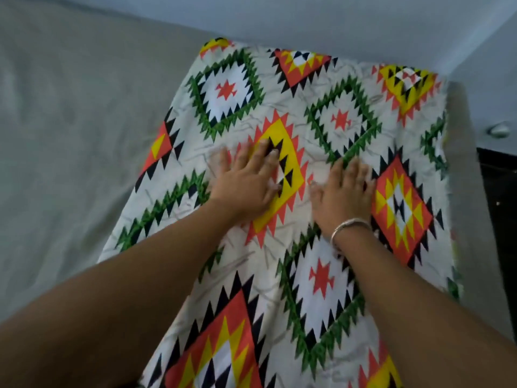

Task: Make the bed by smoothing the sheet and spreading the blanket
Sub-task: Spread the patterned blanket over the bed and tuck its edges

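- Both forearms come in from 6 o'clock, the left from 7 and the right from 5, and meet over the middle of the blanket [321,278].
- Blanket: white with green, orange, yellow and black diamonds. It lies as a long strip from 6 o'clock up to 12, tilted a bit toward 1. Light creases show around the hands.
- Left hand [246,180]: palm down on the blanket, fingers straight and spread, pointing to about 12–1. It presses flat on an orange-yellow diamond and grips nothing.
- Right hand [344,191]: just beside the left at its 3 o'clock, not touching it. Palm down, fingers straight and pointing to 12, flat on the cloth, holding nothing. Fingertips are slightly blurred.
- Bracelet [349,226]: silver band on the right wrist, at the hand's 6 o'clock.
- Sheet [70,135]: plain grey, bare at 9 o'clock of the blanket; a thin strip also shows along the blanket's 3 o'clock edge.
- Floor [498,197]: dark, at 3 o'clock beyond the bed edge.
- Wall [335,21]: pale, at 12 past the blanket's far end.
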The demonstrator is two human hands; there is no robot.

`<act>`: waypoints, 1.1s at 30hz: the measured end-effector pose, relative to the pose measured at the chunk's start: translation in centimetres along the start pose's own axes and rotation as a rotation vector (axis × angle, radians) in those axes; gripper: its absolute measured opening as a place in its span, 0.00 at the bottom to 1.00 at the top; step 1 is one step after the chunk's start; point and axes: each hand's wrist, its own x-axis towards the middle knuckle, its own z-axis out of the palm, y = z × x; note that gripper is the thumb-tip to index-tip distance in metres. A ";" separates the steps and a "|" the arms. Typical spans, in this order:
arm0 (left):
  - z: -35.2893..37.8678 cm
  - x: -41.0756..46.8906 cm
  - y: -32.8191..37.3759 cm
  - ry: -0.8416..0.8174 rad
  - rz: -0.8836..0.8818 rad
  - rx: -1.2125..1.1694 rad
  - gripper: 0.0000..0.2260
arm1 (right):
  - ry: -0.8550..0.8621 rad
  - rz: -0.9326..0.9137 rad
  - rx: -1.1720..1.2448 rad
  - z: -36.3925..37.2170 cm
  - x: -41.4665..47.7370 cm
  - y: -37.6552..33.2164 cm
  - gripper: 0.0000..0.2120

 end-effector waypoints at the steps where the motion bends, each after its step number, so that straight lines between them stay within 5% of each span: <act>1: -0.3 0.8 0.6 0.031 0.071 -0.012 0.27 | 0.014 -0.068 0.012 0.0 1.2 -0.8 0.32; 5: 0.4 4.2 0.2 -0.014 0.220 0.006 0.29 | -0.026 -0.412 -0.036 0.8 4.1 -2.2 0.31; 10: -0.7 7.3 -4.8 0.022 -0.035 0.042 0.33 | -0.027 0.085 -0.002 -0.7 7.2 3.5 0.34; 16: -1.6 11.5 -1.3 0.023 0.204 -0.002 0.26 | -0.023 -0.372 -0.058 -1.4 12.2 -2.4 0.29; 23: -2.3 14.1 -5.6 0.089 -0.070 0.011 0.33 | -0.043 0.172 0.045 -1.9 16.2 3.2 0.36; 25: -2.9 15.5 -3.8 0.110 -0.027 -0.017 0.36 | 0.048 -0.024 0.005 -2.5 16.9 0.8 0.34; 28: -2.4 17.4 -1.7 0.014 -0.024 -0.020 0.37 | -0.064 -0.357 -0.080 -2.9 18.7 -1.8 0.29; 33: -3.0 18.3 -4.0 -0.025 -0.106 0.038 0.49 | -0.056 -0.166 -0.090 -2.6 20.3 2.2 0.46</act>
